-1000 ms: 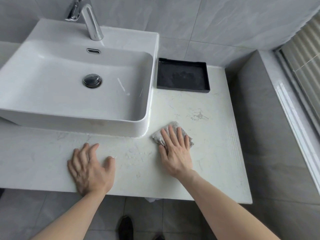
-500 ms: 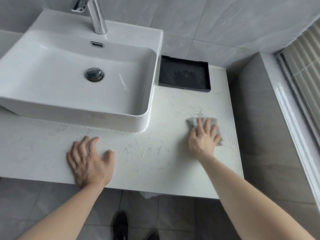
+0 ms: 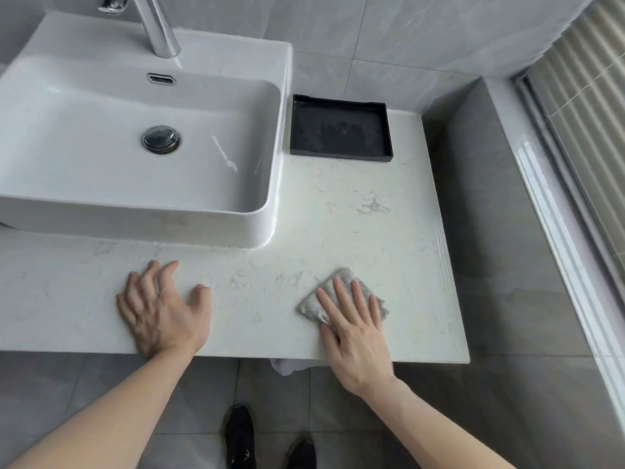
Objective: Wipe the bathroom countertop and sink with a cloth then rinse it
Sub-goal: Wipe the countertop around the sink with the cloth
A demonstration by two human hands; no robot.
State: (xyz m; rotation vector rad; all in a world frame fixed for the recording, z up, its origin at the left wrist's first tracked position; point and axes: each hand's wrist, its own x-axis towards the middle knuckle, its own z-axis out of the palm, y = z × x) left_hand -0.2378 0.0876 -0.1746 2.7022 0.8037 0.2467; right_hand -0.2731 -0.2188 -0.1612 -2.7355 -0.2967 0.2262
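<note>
A white marbled countertop (image 3: 338, 225) carries a white rectangular vessel sink (image 3: 142, 211) at the left, with a chrome faucet (image 3: 157, 25) and a chrome drain plug (image 3: 160, 139). A small grey cloth (image 3: 311, 308) lies flat near the counter's front edge, right of centre. My right hand (image 3: 355, 330) presses it down with straight fingers, covering most of it. My left hand (image 3: 162, 313) rests flat on the counter in front of the sink, fingers spread, holding nothing.
A shallow black tray (image 3: 340, 132) sits at the back of the counter beside the sink. Grey tiled wall stands behind, a grey ledge (image 3: 507, 198) and a window with blinds (image 3: 581, 96) at the right. Black shoes (image 3: 240, 434) show on the floor below.
My right hand slid the cloth from the counter's right side back toward me and leftward, to the front edge. My left hand stayed in place.
</note>
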